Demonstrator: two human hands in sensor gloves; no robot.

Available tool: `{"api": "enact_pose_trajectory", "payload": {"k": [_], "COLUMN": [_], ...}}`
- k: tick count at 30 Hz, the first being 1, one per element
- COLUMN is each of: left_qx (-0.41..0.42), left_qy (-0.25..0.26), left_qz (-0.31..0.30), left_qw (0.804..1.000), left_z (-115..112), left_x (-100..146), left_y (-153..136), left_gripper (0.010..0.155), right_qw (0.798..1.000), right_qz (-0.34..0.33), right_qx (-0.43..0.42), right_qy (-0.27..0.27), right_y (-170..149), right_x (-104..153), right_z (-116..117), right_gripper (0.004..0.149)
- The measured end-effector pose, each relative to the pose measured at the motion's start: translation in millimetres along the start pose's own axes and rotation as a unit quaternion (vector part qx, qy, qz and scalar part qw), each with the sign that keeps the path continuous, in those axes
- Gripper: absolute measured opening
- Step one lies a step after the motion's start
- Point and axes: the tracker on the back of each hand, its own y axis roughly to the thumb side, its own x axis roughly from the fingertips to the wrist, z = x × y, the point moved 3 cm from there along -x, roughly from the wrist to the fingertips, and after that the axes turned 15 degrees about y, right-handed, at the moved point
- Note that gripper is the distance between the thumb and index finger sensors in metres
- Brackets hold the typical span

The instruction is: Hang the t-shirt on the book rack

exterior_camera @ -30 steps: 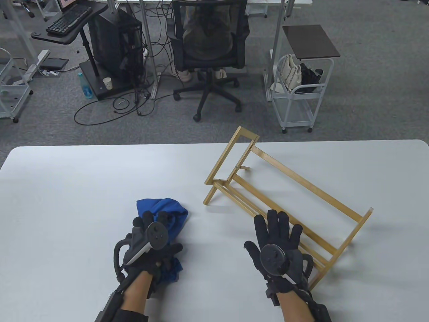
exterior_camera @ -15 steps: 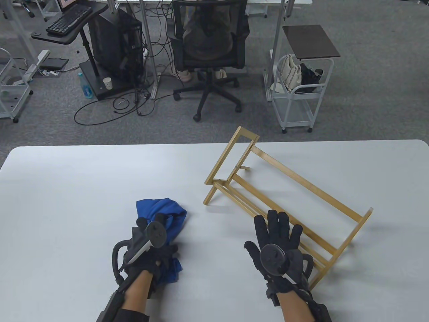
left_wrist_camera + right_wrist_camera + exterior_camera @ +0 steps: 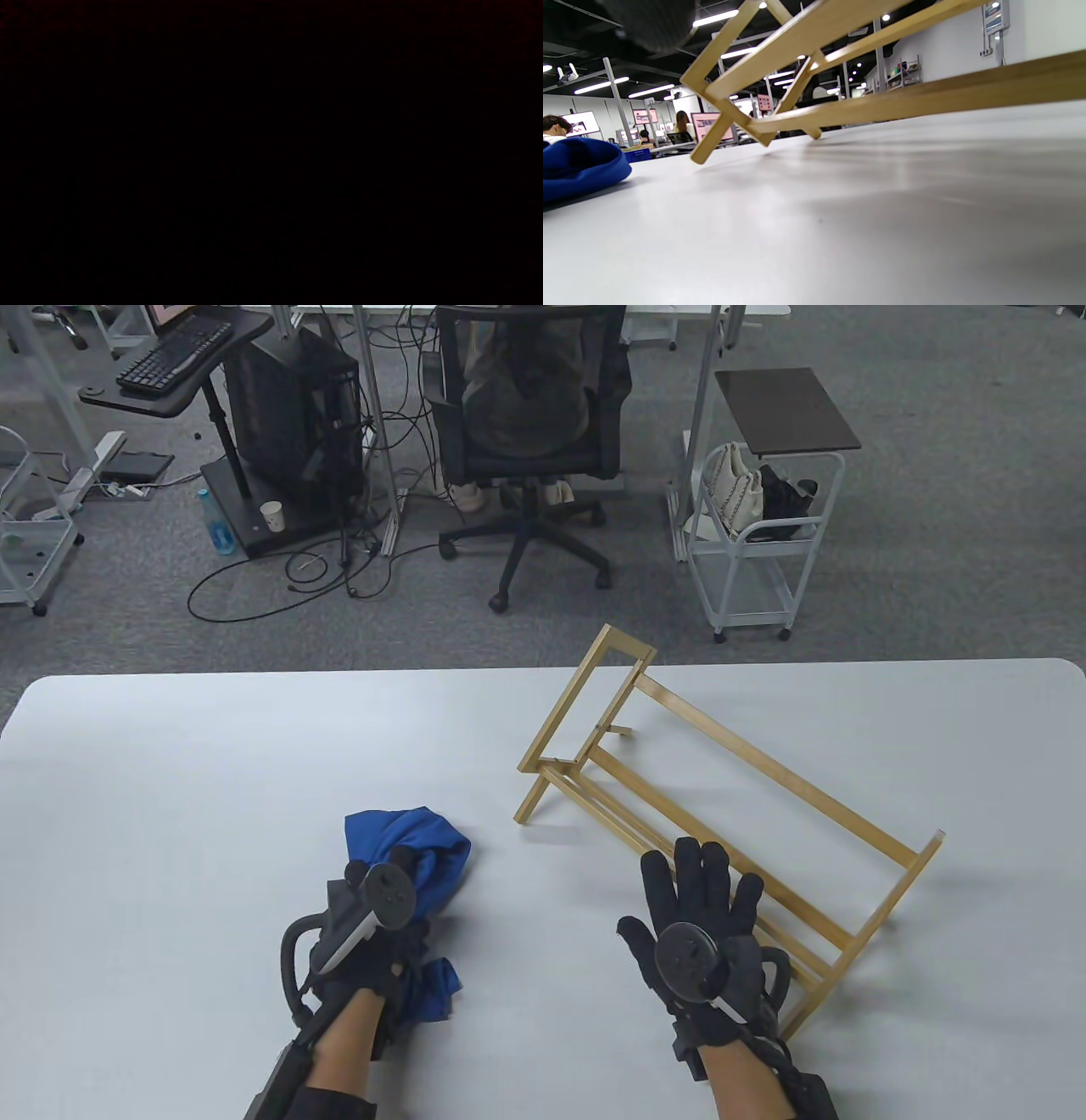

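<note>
1. The blue t-shirt [image 3: 407, 848] lies bunched on the white table [image 3: 170, 780], near the front edge and left of centre; the right wrist view shows it [image 3: 581, 165] resting on the tabletop at the far left.
2. The left hand [image 3: 373, 933] is on top of the t-shirt, fingers curled into the cloth and gripping it; blue fabric shows beyond the fingertips and beside the wrist.
3. The left wrist view is black, so it shows nothing.
4. The wooden book rack [image 3: 730, 814] sits right of centre, running diagonally from far left to near right, well apart from the t-shirt.
5. The right hand [image 3: 704, 933] lies flat with fingers spread wide, holding nothing, its fingertips over the rack's near rails; whether they touch cannot be told.
</note>
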Motion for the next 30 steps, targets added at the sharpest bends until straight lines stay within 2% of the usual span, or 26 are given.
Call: {"api": "enact_pose_trajectory", "payload": {"k": [30], "left_qx": [0.008], "left_qy": [0.039], "left_qz": [0.016], "left_qw": [0.999], "left_z": [2.9], "left_x": [1.3], "left_y": [-6.8], "left_gripper": [0.085], "right_qw": [1.000], "right_qz": [0.004], "right_qx": [0.006], "right_qy": [0.007], "right_y": [4.5], "right_x": [1.4], "right_z": [3.6], "right_gripper": [0.074]}}
